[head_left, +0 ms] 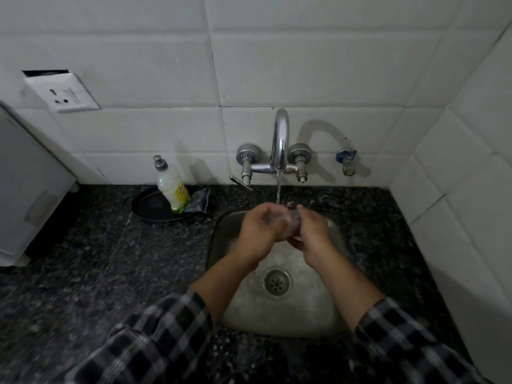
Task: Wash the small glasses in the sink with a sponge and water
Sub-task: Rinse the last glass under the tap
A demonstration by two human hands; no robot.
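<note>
Glass (291,220), small and clear, up over the steel sink (304,314), right under the stream (278,189) from the tap (281,134). Clasped between left hand (255,227) and right hand (314,232), fingers (264,211) curled round it on both sides. Looks like rinsing, or rubbing under water; sponge not made out in the grip. Next, probably: turn it to flush inside, firm hold on slick wet walls, then set aside.

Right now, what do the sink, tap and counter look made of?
Sink: brushed stainless steel, by its dull grey sheen. Tap: chromed metal, mirror highlights. Counter: probably polished dark granite, speckled grain.
</note>
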